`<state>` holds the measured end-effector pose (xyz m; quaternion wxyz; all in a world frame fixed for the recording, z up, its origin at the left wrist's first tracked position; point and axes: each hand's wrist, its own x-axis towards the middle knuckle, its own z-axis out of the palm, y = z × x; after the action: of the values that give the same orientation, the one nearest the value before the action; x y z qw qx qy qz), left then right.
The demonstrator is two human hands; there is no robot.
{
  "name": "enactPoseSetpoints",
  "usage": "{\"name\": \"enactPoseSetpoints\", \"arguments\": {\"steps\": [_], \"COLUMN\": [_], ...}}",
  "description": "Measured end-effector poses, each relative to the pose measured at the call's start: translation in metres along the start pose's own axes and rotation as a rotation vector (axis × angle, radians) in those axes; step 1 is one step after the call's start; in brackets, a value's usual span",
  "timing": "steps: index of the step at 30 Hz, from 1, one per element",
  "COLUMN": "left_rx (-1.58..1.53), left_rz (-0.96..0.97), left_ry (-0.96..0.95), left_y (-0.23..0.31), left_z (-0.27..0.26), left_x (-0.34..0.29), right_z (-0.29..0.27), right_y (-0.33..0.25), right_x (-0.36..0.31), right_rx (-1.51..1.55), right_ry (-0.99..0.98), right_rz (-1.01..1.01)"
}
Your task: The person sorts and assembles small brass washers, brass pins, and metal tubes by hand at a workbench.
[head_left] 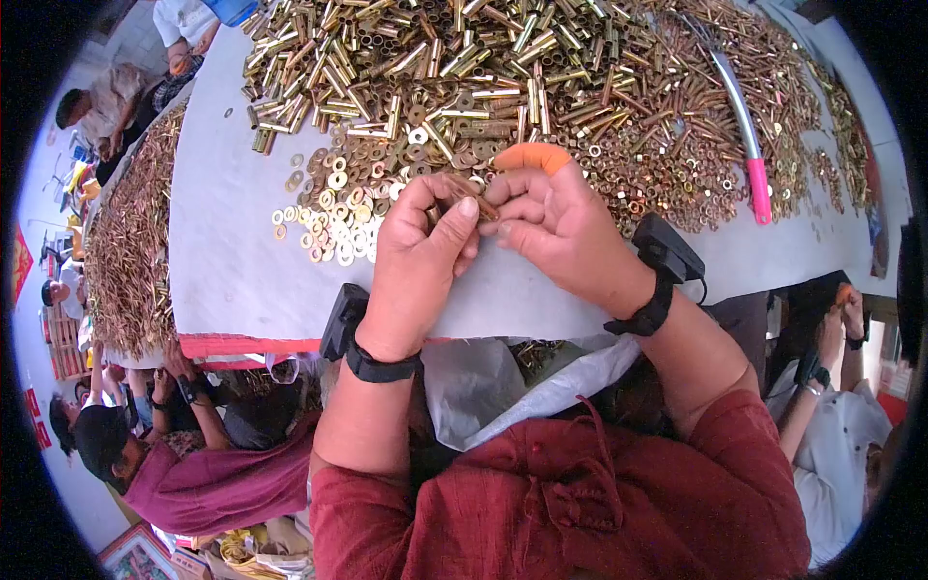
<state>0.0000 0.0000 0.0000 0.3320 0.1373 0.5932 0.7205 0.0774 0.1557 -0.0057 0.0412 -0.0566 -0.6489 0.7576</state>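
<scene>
Both hands meet at the centre of the frame, just above the near part of a pale-covered table [232, 208]. The left hand [414, 246] is curled nearly closed, its thumb and fingers pinching slender coppery metal pieces [487, 207]; how many is hard to tell, since the fingers cover part of them. The right hand [580, 220] is half curled, its fingertips right at those pieces, with an orange cover [534, 157] on the index finger; whether it grips anything cannot be told. Just left of the hands lie flat ring washers [327, 224], some pale and bright, others duller. A large heap of brass-coloured tubes [435, 60] fills the top centre, and small nuts [633, 159] spread right of the hands. Toward the upper right, a curved metal tool with a pink handle [760, 193] lies along more thin metal parts. A whitish plastic bag [527, 401] sits below the table's edge, at lower centre. At lower left is a person in a purple top [232, 483].
</scene>
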Motion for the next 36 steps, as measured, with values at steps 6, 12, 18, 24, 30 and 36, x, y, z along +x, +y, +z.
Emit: {"name": "enactPoseSetpoints", "arguments": {"steps": [6,12,18,24,30,36], "left_rx": [-0.15,-0.34,-0.092,0.013,0.039,0.249], "left_rz": [-0.044,0.091,0.048,0.012,-0.039,0.026], "left_ry": [0.002,0.124,0.045,0.039,0.025,-0.031], "left_y": [0.008,0.011,0.011,0.009,0.01,0.005], "left_z": [0.001,-0.007,-0.01,-0.01,-0.011,-0.012], "left_x": [-0.003,0.0,-0.006,-0.007,-0.008,-0.007], "right_z": [-0.002,0.003,-0.002,0.012,0.008,0.006], "right_y": [-0.006,-0.013,-0.01,-0.011,0.002,-0.008], "right_x": [0.001,-0.004,-0.002,-0.004,0.01,0.008], "right_rx": [-0.176,-1.249,-1.37,-1.342,-1.337,-0.568], "right_ry": [0.133,0.084,0.099,0.126,0.149,0.253], "right_rz": [-0.176,-0.42,-0.346,-0.406,-0.441,-0.113]}}
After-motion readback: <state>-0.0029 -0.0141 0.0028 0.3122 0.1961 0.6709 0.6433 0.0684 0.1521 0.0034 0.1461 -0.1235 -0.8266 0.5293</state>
